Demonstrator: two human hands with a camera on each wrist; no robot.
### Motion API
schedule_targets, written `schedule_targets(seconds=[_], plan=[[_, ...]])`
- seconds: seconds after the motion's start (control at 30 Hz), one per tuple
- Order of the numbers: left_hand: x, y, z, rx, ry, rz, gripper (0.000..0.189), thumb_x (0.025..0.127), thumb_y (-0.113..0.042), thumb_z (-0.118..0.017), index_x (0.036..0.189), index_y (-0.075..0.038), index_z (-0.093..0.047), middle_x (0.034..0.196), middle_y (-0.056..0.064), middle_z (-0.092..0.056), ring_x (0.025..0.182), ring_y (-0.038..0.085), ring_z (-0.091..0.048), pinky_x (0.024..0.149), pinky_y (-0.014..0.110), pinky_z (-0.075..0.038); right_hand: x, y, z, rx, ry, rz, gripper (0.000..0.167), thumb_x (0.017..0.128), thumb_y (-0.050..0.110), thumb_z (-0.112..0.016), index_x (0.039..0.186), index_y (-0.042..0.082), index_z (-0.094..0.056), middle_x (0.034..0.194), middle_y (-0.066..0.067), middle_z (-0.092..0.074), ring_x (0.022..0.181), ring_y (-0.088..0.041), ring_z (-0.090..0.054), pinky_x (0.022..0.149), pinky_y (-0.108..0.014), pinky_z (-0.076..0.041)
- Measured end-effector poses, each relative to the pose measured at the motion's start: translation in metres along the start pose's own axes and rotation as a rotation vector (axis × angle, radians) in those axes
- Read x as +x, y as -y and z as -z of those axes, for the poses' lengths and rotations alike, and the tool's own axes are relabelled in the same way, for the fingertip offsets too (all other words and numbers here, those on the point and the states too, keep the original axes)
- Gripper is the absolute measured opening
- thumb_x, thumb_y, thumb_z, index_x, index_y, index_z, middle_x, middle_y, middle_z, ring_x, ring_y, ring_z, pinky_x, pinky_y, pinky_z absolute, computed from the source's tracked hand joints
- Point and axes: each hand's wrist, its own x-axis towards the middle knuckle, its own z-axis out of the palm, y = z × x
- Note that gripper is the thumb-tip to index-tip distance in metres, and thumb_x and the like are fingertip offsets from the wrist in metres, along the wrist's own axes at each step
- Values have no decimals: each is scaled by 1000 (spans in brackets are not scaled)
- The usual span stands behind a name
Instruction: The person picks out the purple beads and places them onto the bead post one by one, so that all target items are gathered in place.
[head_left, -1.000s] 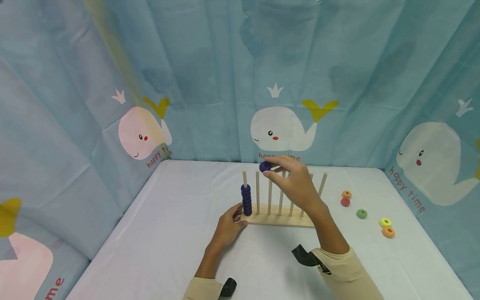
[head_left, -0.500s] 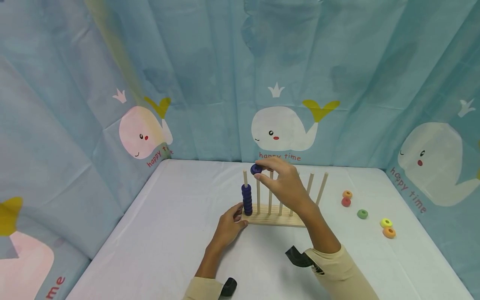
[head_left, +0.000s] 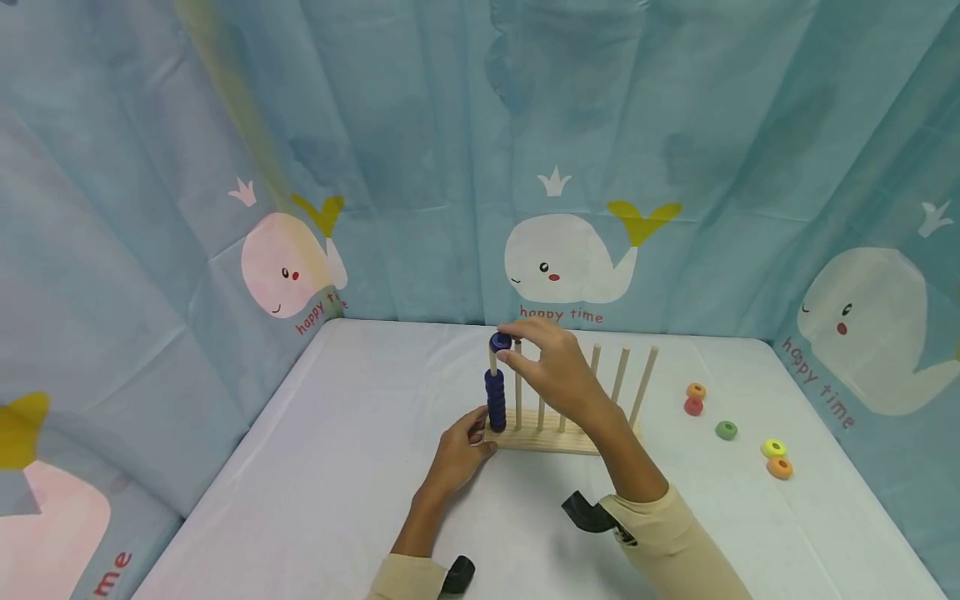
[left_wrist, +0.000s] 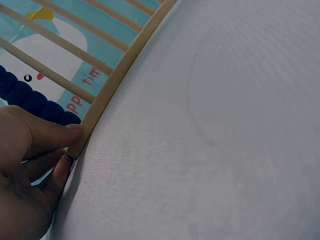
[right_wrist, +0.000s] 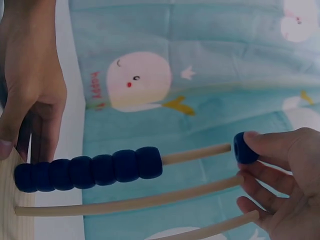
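A dark blue bead (head_left: 499, 342) is pinched between the thumb and fingertips of my right hand (head_left: 558, 368), at the top of the leftmost peg. In the right wrist view the held bead (right_wrist: 245, 148) sits right by the peg's tip (right_wrist: 226, 148), with a sliver of space between. Several blue beads (head_left: 495, 402) are stacked on the lower part of that peg. My left hand (head_left: 454, 452) grips the left end of the wooden peg rack (head_left: 555, 443); the left wrist view shows its thumb on the base (left_wrist: 107, 95) and fingers underneath.
To the right of the rack, loose beads lie on the white cloth: orange (head_left: 697, 391), red (head_left: 693, 406), green (head_left: 726, 430), yellow (head_left: 774, 448) and another orange (head_left: 780, 468). A blue whale-print curtain (head_left: 420, 167) rises behind the table.
My right hand has moved left with the blue bead, from above the middle pegs to the tip of the leftmost peg. The left hand keeps its grip on the rack.
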Motion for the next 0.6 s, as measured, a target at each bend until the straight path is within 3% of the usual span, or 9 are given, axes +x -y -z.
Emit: schedule_targets(seconds=[0.6], plan=[[2, 4, 0, -11, 2, -8, 62, 86, -5, -69, 144, -8, -46, 137, 10, -55, 122, 21, -55, 100, 29, -48, 6, -3, -9, -18, 26, -21, 36, 91, 21, -70, 124, 9, -66, 115, 2, -65, 108, -15, -58, 91, -37, -51]])
